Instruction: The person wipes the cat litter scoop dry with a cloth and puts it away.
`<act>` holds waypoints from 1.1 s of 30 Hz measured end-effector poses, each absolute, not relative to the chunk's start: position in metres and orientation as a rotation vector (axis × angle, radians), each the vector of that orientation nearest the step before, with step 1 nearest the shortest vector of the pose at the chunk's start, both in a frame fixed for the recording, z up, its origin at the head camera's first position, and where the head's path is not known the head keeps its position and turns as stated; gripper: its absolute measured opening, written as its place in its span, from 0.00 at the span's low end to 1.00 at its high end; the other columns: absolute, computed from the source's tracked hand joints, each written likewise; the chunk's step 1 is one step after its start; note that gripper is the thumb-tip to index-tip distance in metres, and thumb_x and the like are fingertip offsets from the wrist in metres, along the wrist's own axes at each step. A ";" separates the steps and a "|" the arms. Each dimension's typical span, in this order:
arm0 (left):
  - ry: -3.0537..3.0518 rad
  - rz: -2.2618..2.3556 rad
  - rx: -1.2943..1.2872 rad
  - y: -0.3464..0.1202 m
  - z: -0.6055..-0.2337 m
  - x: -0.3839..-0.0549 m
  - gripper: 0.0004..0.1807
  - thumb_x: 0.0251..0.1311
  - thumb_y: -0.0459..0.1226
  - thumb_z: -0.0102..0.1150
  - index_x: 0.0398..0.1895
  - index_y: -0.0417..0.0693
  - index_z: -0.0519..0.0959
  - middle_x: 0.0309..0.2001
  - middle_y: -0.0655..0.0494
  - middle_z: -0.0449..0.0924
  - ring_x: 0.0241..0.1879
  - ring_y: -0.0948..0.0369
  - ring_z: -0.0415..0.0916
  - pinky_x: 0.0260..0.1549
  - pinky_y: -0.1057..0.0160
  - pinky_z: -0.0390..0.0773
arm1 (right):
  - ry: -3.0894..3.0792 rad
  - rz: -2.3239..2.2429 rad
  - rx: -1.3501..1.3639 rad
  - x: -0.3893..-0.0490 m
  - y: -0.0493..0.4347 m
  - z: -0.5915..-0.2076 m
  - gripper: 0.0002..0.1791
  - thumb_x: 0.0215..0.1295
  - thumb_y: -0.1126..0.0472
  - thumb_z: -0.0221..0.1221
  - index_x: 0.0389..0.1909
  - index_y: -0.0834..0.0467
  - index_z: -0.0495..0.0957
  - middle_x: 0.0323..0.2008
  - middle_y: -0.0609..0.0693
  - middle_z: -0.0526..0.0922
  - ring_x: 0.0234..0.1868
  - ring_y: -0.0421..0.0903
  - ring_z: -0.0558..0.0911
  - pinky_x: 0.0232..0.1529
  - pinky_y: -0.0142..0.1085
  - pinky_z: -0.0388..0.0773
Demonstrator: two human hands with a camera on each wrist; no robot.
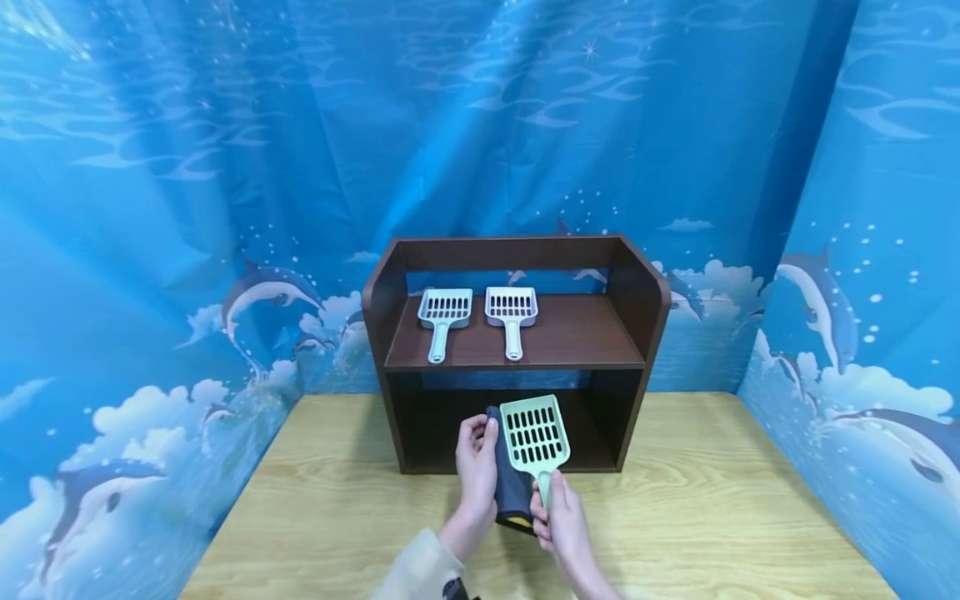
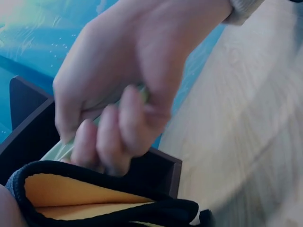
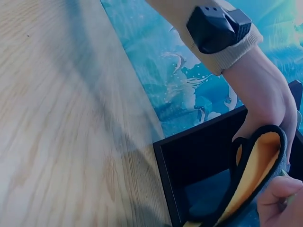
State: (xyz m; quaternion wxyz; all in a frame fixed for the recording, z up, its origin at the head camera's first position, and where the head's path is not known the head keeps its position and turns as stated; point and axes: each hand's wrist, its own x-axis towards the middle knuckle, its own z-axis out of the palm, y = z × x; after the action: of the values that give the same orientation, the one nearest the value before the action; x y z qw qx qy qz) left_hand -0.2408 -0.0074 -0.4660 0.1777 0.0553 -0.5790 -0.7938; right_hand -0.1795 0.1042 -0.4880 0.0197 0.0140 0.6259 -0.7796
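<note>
My left hand (image 1: pixel 477 471) grips the left side of a folded dark cloth piece (image 1: pixel 512 487) with black edging and a yellow-orange lining (image 3: pixel 258 175). In my right hand (image 1: pixel 564 521) is the handle of a light green slotted litter scoop (image 1: pixel 538 469), its head tilted up in front of the cloth. The left wrist view shows the right hand's fingers curled around the green handle, just above the cloth's open end. My left fingers are mostly hidden behind the cloth in the right wrist view.
A dark brown two-tier shelf (image 1: pixel 637 367) stands on the wooden table (image 1: pixel 315 500) behind my hands. On its upper board lie a pale blue-green scoop (image 1: pixel 438 340) and a whitish scoop (image 1: pixel 513 340), handles forward. Blue sea-print curtains (image 1: pixel 480 125) surround the table.
</note>
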 end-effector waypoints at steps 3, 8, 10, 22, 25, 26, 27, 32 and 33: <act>-1.639 -2.224 0.179 -0.012 -0.462 -0.246 0.12 0.72 0.35 0.57 0.51 0.35 0.74 0.43 0.45 0.79 0.39 0.62 0.73 0.38 0.70 0.74 | 1.982 -2.371 0.012 -0.177 0.106 -0.489 0.24 0.85 0.50 0.28 0.42 0.65 0.64 0.19 0.43 0.62 0.13 0.33 0.59 0.12 0.25 0.53; -1.670 -2.199 0.178 -0.023 -0.457 -0.254 0.13 0.73 0.36 0.57 0.52 0.36 0.75 0.45 0.45 0.80 0.40 0.62 0.73 0.40 0.69 0.73 | 2.027 -2.268 -0.037 -0.173 0.114 -0.491 0.25 0.84 0.47 0.30 0.41 0.63 0.66 0.19 0.42 0.64 0.13 0.34 0.59 0.12 0.25 0.54; -1.696 -2.191 0.155 -0.028 -0.456 -0.257 0.13 0.73 0.36 0.56 0.52 0.36 0.75 0.45 0.45 0.80 0.41 0.62 0.74 0.41 0.70 0.73 | 2.048 -2.225 -0.048 -0.171 0.119 -0.489 0.25 0.84 0.46 0.32 0.40 0.62 0.67 0.19 0.42 0.65 0.13 0.34 0.59 0.13 0.26 0.54; -1.847 -2.213 -0.047 -0.051 -0.453 -0.260 0.14 0.73 0.35 0.57 0.52 0.33 0.76 0.46 0.44 0.82 0.41 0.63 0.76 0.41 0.68 0.76 | 2.283 -2.136 0.051 -0.166 0.149 -0.465 0.24 0.83 0.50 0.41 0.38 0.65 0.75 0.21 0.47 0.69 0.15 0.37 0.62 0.14 0.27 0.56; -1.870 -2.213 -0.065 -0.056 -0.456 -0.260 0.14 0.73 0.36 0.57 0.53 0.33 0.75 0.46 0.43 0.82 0.40 0.62 0.77 0.41 0.67 0.76 | 2.316 -2.159 0.049 -0.166 0.157 -0.457 0.24 0.84 0.51 0.40 0.38 0.65 0.76 0.21 0.47 0.69 0.14 0.37 0.61 0.13 0.27 0.55; -1.879 -2.214 -0.065 -0.057 -0.457 -0.260 0.14 0.73 0.36 0.57 0.53 0.33 0.75 0.46 0.42 0.82 0.40 0.62 0.78 0.41 0.67 0.76 | 2.328 -2.165 0.047 -0.166 0.159 -0.453 0.24 0.84 0.51 0.39 0.38 0.65 0.76 0.21 0.47 0.69 0.14 0.37 0.61 0.13 0.26 0.55; -1.885 -2.218 -0.064 -0.058 -0.457 -0.259 0.14 0.73 0.36 0.57 0.53 0.33 0.75 0.46 0.42 0.82 0.40 0.62 0.78 0.41 0.67 0.76 | 2.339 -2.172 0.040 -0.166 0.161 -0.450 0.25 0.84 0.51 0.39 0.38 0.65 0.76 0.21 0.47 0.69 0.14 0.37 0.61 0.13 0.26 0.55; -1.928 -2.204 -0.066 -0.062 -0.461 -0.258 0.15 0.74 0.39 0.56 0.54 0.35 0.76 0.48 0.41 0.83 0.41 0.60 0.79 0.41 0.65 0.77 | 2.393 -2.189 0.000 -0.168 0.170 -0.434 0.26 0.84 0.50 0.39 0.39 0.66 0.76 0.21 0.47 0.69 0.14 0.37 0.62 0.13 0.26 0.56; -1.934 -2.203 -0.067 -0.063 -0.462 -0.257 0.16 0.74 0.39 0.56 0.54 0.35 0.76 0.48 0.41 0.83 0.42 0.60 0.79 0.41 0.65 0.77 | 2.403 -2.190 -0.015 -0.168 0.171 -0.431 0.26 0.84 0.50 0.38 0.39 0.66 0.75 0.21 0.47 0.69 0.15 0.37 0.61 0.13 0.27 0.56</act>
State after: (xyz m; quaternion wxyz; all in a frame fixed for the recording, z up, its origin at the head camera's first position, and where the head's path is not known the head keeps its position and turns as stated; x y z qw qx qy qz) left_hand -0.2570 -0.0629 -0.4619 0.1043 -0.0228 -0.6559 -0.7472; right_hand -0.1683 0.1709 -0.4309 -0.0548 -0.0047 0.7379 -0.6727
